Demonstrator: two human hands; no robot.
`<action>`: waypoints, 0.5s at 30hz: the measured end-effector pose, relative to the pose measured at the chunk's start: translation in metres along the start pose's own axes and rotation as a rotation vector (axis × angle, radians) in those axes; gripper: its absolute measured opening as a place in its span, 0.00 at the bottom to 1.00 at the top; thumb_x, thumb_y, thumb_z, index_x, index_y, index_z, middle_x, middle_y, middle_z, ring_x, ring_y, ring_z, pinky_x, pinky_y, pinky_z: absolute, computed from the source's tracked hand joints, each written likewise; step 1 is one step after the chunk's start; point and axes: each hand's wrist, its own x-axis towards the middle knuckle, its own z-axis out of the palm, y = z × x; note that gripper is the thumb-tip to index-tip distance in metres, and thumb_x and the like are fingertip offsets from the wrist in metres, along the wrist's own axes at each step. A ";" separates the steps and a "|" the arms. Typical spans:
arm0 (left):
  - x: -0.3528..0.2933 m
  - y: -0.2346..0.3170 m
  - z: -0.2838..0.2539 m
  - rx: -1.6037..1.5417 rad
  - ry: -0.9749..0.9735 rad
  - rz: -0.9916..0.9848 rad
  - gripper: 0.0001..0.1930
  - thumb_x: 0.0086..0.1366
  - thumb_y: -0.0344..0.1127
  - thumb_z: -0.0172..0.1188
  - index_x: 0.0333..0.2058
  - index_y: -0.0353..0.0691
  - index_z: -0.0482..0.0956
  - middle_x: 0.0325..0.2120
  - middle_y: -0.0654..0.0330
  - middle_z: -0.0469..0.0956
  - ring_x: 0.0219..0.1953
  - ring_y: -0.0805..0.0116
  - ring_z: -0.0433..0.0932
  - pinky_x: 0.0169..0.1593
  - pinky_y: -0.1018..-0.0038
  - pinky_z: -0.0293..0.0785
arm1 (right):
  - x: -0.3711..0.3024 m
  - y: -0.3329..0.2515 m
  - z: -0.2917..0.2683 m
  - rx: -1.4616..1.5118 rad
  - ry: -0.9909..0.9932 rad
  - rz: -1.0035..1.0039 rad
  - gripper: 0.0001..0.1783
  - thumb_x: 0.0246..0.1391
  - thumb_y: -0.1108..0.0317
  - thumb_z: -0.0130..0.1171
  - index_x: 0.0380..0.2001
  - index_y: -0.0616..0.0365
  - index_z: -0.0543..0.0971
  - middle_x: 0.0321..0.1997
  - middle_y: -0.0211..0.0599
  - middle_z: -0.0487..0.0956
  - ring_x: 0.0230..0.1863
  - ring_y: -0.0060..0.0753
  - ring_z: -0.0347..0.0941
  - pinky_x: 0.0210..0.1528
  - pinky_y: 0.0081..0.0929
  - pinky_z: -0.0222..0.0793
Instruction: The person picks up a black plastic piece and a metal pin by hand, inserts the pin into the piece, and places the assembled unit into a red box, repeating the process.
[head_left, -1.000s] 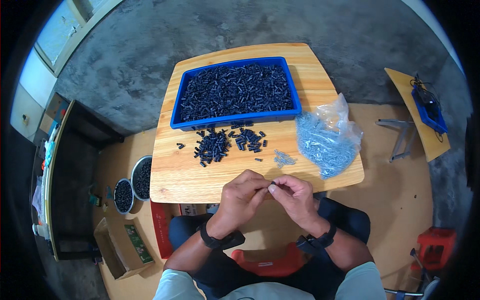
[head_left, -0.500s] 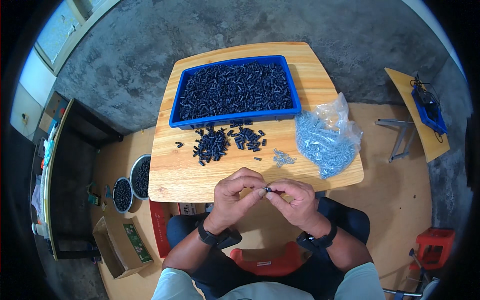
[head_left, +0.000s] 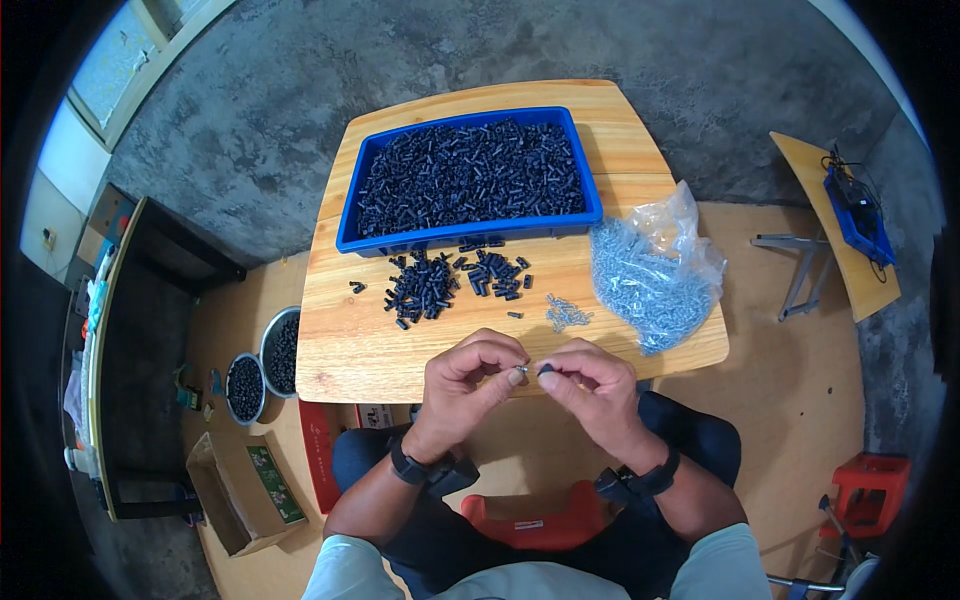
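Over the table's front edge, my left hand [head_left: 462, 385] pinches a small silver screw [head_left: 522, 369] between thumb and forefinger. Just to its right, my right hand [head_left: 597, 390] is closed on a small black plastic piece [head_left: 546, 369], mostly covered by the fingers. A narrow gap separates the two parts. Beyond my hands lie a few loose silver screws [head_left: 568, 313], and to their left a pile of short black tubular pieces [head_left: 422, 290] beside a smaller pile [head_left: 494, 272]. One black piece [head_left: 514, 315] lies alone near the screws.
A blue tray [head_left: 470, 241] full of black pieces stands at the table's back. A clear plastic bag [head_left: 655, 285] of screws sits at the right. Left on the floor are two metal bowls [head_left: 263, 400] of black parts and a cardboard box [head_left: 222, 495]; a red stool [head_left: 870, 495] stands right.
My hands have drawn slightly apart. The silver screw now shows at my left fingertips, separate from the black piece in my right; before, the fingertips met around a dark piece.
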 end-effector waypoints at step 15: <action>-0.004 -0.008 0.015 -0.422 0.013 -0.322 0.05 0.70 0.25 0.59 0.41 0.32 0.81 0.44 0.55 0.82 0.42 0.69 0.82 0.49 0.72 0.80 | 0.003 0.007 0.007 -0.110 0.164 0.029 0.09 0.56 0.72 0.69 0.40 0.62 0.86 0.39 0.37 0.80 0.38 0.27 0.78 0.39 0.23 0.74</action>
